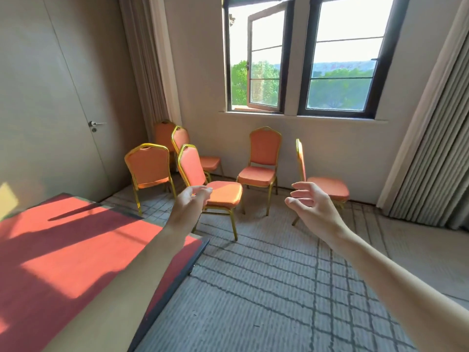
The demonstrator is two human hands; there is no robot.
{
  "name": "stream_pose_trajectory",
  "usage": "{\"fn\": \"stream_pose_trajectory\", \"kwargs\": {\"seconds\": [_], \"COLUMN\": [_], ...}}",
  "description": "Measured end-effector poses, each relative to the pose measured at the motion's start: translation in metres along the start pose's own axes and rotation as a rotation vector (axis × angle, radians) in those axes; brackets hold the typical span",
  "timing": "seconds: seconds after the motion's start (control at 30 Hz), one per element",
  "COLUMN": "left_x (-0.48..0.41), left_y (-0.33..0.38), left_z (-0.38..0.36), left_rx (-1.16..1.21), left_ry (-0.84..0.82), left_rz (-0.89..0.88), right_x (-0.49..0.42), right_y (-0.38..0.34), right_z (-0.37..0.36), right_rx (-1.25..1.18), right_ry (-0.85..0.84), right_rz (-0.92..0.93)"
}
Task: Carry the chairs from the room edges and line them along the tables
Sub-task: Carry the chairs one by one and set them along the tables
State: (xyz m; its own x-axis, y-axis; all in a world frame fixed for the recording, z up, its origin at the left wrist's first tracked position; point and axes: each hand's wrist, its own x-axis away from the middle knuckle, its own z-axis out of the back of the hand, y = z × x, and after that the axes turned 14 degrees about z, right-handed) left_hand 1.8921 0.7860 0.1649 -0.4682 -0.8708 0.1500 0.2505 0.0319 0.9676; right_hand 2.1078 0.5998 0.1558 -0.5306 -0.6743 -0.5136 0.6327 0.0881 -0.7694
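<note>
Several orange banquet chairs with gold frames stand near the far wall. The nearest chair (pixel 223 193) faces right, just beyond the table corner. Another chair (pixel 148 166) stands behind it at the left, two more chairs (pixel 181 138) crowd the corner, one chair (pixel 262 158) sits under the window, and a side-on chair (pixel 327 186) is at the right. The table (pixel 63 250) with a red cloth fills the lower left. My left hand (pixel 193 199) reaches out in front of the nearest chair's seat, fingers loosely curled, holding nothing. My right hand (pixel 312 204) is stretched forward, fingers spread, empty.
A closed door (pixel 50 110) with a lever handle is in the left wall. Curtains (pixel 436 148) hang at the right and in the far corner. One window pane (pixel 265 62) stands ajar. Patterned carpet (pixel 279 288) covers the floor between me and the chairs.
</note>
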Motion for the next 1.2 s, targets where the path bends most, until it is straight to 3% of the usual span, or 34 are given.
{"fn": "stream_pose_trajectory", "kwargs": {"seconds": [0.33,0.57,0.93,1.2], "left_x": [-0.283,-0.456,-0.766,-0.929], "left_y": [0.064,0.071,0.072,0.068], "left_z": [-0.053,-0.043,-0.027,0.005], "left_rx": [0.008,0.053,0.166,0.194], "left_ry": [0.084,0.210,0.258,0.308], "left_rz": [0.025,0.082,0.117,0.166], "right_x": [-0.292,-0.445,-0.705,-0.848], "right_y": [0.149,0.227,0.349,0.412], "right_z": [-0.060,-0.141,-0.277,-0.394], "right_rx": [-0.049,-0.045,0.092,0.031], "right_ry": [-0.111,-0.251,-0.381,-0.466], "right_rz": [-0.010,0.020,0.034,0.002]}}
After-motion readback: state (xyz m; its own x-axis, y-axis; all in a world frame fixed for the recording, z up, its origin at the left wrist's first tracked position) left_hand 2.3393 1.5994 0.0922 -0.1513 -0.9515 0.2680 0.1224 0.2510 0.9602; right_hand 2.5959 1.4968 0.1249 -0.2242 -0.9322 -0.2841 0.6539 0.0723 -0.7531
